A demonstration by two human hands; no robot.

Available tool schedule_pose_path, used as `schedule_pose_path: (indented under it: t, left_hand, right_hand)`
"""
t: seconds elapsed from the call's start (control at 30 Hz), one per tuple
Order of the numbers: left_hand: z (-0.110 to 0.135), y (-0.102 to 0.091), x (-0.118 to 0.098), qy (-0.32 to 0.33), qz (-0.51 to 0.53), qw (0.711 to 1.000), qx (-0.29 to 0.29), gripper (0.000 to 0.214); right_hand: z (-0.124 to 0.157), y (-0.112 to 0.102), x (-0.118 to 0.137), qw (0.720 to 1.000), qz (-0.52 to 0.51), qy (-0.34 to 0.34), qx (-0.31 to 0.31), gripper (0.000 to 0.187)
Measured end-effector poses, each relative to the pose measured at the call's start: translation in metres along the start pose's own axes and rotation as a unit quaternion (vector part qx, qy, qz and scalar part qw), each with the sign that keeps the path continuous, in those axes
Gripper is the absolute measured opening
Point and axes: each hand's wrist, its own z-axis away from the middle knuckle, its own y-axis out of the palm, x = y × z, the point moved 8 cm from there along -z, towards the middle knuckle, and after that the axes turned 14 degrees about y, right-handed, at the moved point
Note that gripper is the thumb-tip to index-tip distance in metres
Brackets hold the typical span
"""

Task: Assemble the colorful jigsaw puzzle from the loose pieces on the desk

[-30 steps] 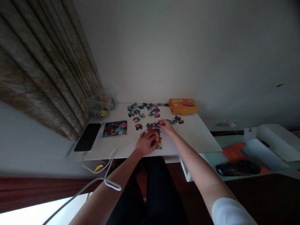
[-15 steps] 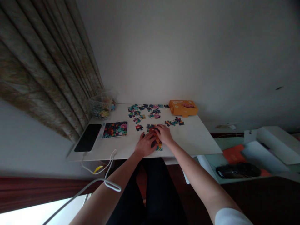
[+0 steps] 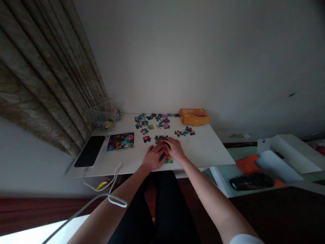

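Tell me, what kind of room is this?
Probably a room in someone's home: long beige pleated curtains, a white desk with colourful cardboard jigsaw pieces, and an orange cardboard box.

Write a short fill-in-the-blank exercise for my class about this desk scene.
The left hand and right hand both rest on joined ____ puzzle pieces.
The box at the far edge of the white desk is ____ in colour.
The black device lies to the ____ of the printed puzzle picture.

Missing words: jigsaw; orange; left
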Motion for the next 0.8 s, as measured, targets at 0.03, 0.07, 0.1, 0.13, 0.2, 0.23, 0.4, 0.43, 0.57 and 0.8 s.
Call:
schedule_pose_path:
  t: [0.03,0.07,0.1,0.13,0.2,0.23,0.4,0.43,0.57,0.8]
  left_hand:
    - [0.0,0.0,0.0,0.001,0.0,1.0,-0.003,0.038]
    - [0.0,0.0,0.001,0.002,0.0,1.0,-0.005,0.037]
    - [0.0,-0.001,0.001,0.003,0.001,1.0,-0.007,0.036]
    - [0.0,-0.001,0.001,0.004,0.002,1.0,-0.009,0.035]
    - [0.0,-0.002,0.001,0.004,0.007,1.0,-0.012,0.033]
    - [-0.001,-0.002,0.001,0.003,0.009,1.0,-0.012,0.032]
    - [-0.003,-0.004,0.002,-0.006,0.011,1.0,-0.006,0.03]
    - [-0.003,-0.004,0.002,-0.006,0.011,1.0,-0.005,0.031]
    - [-0.003,-0.004,0.003,-0.007,0.009,1.0,0.0,0.032]
    - [0.0,-0.001,0.002,0.0,0.008,1.0,0.002,0.034]
  right_hand:
    - [-0.002,-0.002,-0.002,1.0,-0.02,0.005,-0.007,0.03]
    - [-0.005,-0.006,-0.007,0.999,-0.039,0.018,-0.018,0.028]
    - [-0.008,-0.013,-0.016,0.997,-0.052,0.041,-0.036,0.027]
    - [-0.012,-0.022,-0.029,0.994,-0.055,0.077,-0.058,0.026]
    - [-0.019,-0.046,-0.064,0.977,-0.025,0.183,-0.111,0.026]
    - [-0.021,-0.059,-0.084,0.962,0.006,0.24,-0.129,0.028]
    - [-0.032,-0.1,-0.155,0.904,0.133,0.397,-0.089,0.048]
    - [-0.035,-0.102,-0.161,0.901,0.15,0.401,-0.071,0.05]
    - [-0.048,-0.101,-0.176,0.906,0.162,0.389,-0.038,0.047]
    - [-0.053,-0.096,-0.21,0.907,0.023,0.414,-0.073,0.048]
